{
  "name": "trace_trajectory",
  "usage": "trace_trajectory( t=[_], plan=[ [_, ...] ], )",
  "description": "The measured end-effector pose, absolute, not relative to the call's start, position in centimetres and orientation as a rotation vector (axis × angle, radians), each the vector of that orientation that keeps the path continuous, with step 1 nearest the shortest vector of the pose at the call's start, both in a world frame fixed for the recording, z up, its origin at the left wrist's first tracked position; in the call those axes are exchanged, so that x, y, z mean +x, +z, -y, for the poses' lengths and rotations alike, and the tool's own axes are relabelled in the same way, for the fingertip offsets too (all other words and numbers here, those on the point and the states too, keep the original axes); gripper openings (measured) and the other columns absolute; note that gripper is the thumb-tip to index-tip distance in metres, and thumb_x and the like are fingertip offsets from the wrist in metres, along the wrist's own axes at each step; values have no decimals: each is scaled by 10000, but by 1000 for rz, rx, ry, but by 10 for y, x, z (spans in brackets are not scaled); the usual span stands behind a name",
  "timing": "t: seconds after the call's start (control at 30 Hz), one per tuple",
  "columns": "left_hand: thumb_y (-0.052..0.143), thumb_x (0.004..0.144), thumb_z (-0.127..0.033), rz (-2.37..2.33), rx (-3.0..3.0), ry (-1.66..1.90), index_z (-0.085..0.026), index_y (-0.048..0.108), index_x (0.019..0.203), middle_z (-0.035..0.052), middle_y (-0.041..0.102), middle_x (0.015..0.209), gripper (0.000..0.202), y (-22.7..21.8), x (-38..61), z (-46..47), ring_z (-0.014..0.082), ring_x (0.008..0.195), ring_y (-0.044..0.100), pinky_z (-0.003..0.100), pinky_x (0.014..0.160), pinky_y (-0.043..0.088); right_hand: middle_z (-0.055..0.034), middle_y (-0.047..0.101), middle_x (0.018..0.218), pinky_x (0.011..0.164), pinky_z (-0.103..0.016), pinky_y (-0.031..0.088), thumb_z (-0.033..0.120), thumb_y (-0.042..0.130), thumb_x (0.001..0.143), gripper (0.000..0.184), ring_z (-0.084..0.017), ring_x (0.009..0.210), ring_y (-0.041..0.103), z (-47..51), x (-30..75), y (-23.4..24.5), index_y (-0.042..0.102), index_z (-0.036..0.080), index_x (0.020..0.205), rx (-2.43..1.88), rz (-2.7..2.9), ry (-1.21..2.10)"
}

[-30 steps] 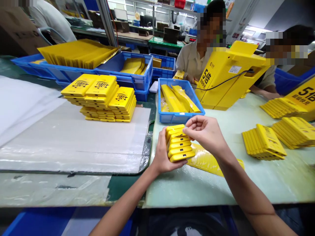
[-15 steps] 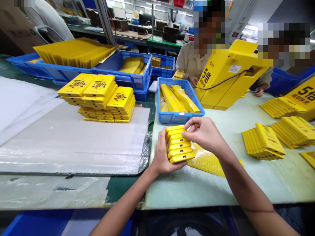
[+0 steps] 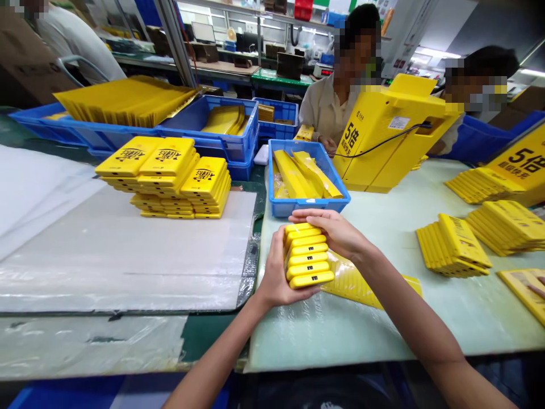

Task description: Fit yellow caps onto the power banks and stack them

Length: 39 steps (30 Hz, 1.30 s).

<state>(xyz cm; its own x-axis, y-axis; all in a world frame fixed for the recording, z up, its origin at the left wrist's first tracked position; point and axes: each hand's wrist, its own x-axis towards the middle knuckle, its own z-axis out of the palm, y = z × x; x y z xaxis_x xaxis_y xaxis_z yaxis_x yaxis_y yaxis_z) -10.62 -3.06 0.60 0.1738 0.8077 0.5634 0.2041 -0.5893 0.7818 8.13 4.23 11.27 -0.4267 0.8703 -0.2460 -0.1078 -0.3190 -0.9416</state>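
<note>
My left hand [image 3: 276, 272] cups a stack of yellow plastic slabs [image 3: 306, 255] from the left and underneath. Each slab shows a small dark slot on its edge. My right hand [image 3: 327, 230] lies across the far end of the stack, its fingers stretched to the left and pressing on the top slabs. A flat yellow sleeve [image 3: 361, 284] lies on the pale green table mat [image 3: 340, 335] beneath my hands, partly hidden by the stack and my right forearm.
Several stacks of yellow slabs stand left [image 3: 170, 176] and right [image 3: 453, 247]. A blue crate [image 3: 309, 176] of yellow strips sits just beyond my hands. Behind it stands a large yellow display unit [image 3: 383, 136] with a black cable. A co-worker's hand [image 3: 537, 291] rests on a yellow panel [image 3: 517, 289].
My right hand has flattened and slid left across the far end of the stack. The view has shifted slightly, and a co-worker's hand has appeared at the right edge.
</note>
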Motion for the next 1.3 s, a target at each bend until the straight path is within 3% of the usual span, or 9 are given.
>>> trace_trajectory(
  t=[0.13,0.23,0.37,0.47,0.53,0.67,0.83,1.3],
  plan=[
    [1004,690,-693,-965,1900,1407,-350,159,1792,176,497,1621,1430,6,-106,32,494,1492,580,785,1267,498,-119,785,1504,1121,-416,630,287,790,977,561,-262,1328,761,-35,82,115,726,281,1534,-905,1309,1781],
    [999,689,-705,-957,1906,1377,-354,137,1794,185,496,1633,1445,7,-106,32,502,1493,587,815,1253,493,-102,771,1524,1166,-411,612,228,762,975,650,-253,1417,718,-35,82,118,664,317,1611,-830,1418,1731],
    [991,723,-692,-987,1885,1409,-356,183,1795,182,503,1660,1384,10,-107,31,497,1530,574,807,1277,484,-114,828,1396,1128,-431,630,247,795,888,460,-265,1306,776,-45,86,118,810,249,1348,-930,1334,1764],
    [1023,688,-663,-1023,1906,1422,-336,172,1804,192,506,1668,1442,10,-107,29,515,1550,565,797,1289,483,-115,869,1183,1108,-433,616,299,809,869,244,-255,1153,809,-54,96,120,840,193,1086,-1082,1359,1417],
    [1032,675,-660,-1038,1915,1410,-379,145,1812,180,497,1682,1469,10,-106,30,523,1563,555,803,1292,482,-99,868,1083,1042,-423,621,272,794,870,184,-244,1038,811,-54,102,127,837,185,1027,-1140,1529,1134],
    [1046,674,-628,-1057,1912,1426,-398,125,1819,178,500,1664,1487,10,-104,34,523,1552,558,817,1289,474,-77,853,992,917,-381,624,151,752,864,146,-230,910,798,-43,103,146,820,177,990,-1139,1879,859],
    [1029,716,-584,-1056,1896,1442,-355,153,1803,178,490,1657,1415,14,-99,40,484,1531,569,785,1284,484,-52,832,924,890,-357,607,45,696,859,214,-220,867,782,-35,96,160,800,182,986,-1145,2068,756],
    [1002,710,-625,-1056,1889,1400,-349,136,1794,191,477,1643,1415,12,-97,44,502,1495,576,777,1296,484,-83,822,968,895,-371,550,17,644,930,352,-263,911,760,-31,92,162,801,171,1206,-1245,2340,487]
  ],
)
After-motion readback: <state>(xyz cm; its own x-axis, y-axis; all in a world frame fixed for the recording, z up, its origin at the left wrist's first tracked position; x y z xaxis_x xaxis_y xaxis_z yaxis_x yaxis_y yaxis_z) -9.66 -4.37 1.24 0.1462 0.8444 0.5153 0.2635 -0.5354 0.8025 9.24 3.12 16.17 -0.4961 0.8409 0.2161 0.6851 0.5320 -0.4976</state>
